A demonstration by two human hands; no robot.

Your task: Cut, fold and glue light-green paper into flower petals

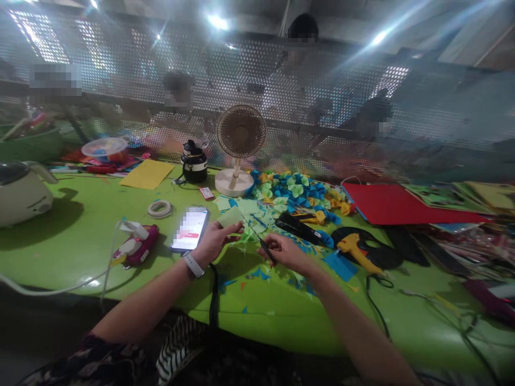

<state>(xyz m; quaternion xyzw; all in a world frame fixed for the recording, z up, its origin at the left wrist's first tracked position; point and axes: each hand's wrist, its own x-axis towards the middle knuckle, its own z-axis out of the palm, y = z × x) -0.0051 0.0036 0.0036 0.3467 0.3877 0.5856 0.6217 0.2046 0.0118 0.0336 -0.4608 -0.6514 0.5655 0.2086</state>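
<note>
Between thumb and fingers, my left hand [215,240] pinches a pale green piece of paper [230,216]. My right hand [285,252] grips a pair of dark-handled scissors [261,244], whose blades point up and left towards that paper. Whether the blades touch it I cannot tell. Blue, green and yellow paper scraps [257,274] lie under and around both hands. Behind them is a heap of folded paper flowers [295,190] in blue, green and orange. A lit phone [190,230] lies beside my left wrist.
A small fan [241,131] stands at the back beside a black jar-like container [194,163]. At left are a power strip [139,244], tape roll [159,209] and electric pot [24,193]. At right lie a yellow glue gun [359,253] with a trailing cord and red sheets [402,203].
</note>
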